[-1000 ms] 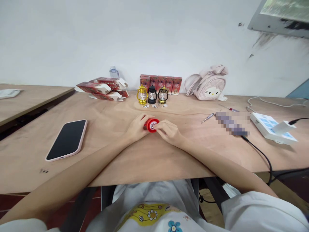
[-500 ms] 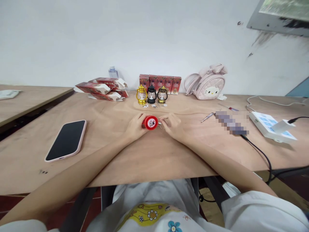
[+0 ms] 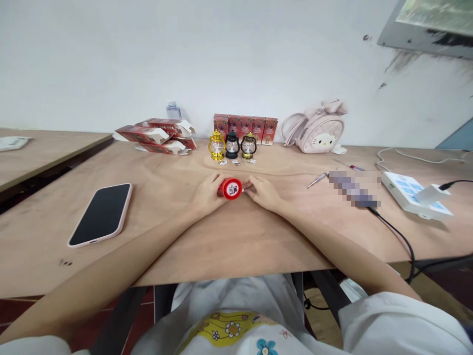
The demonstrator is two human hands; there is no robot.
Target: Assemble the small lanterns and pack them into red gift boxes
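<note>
A small red lantern [image 3: 232,189] lies tipped with its round base facing me, a white printed sticker in the middle. My left hand [image 3: 210,194] is wrapped round its left side. At its right edge, my right hand [image 3: 261,193] has its fingers pinched together on a small thin metal piece [image 3: 244,191], mostly covered by the fingertips. Behind my hands stand a gold lantern [image 3: 217,145], a black lantern [image 3: 232,145] and a black-and-gold lantern [image 3: 249,145], with small shiny metal bits [image 3: 237,162] lying in front of them.
Several red boxes [image 3: 246,129] stand against the wall. Opened boxes [image 3: 155,135] are piled at the back left, near a bottle [image 3: 173,110]. A phone [image 3: 101,215] lies left. Right are a pink bag [image 3: 320,132], a screwdriver [image 3: 356,167], a metal pen-like tool [image 3: 317,180] and a power strip [image 3: 416,193].
My right hand's fingers have drawn together and moved closer to the red lantern. The thin metal piece that showed beside it is now mostly covered. The left hand keeps its hold.
</note>
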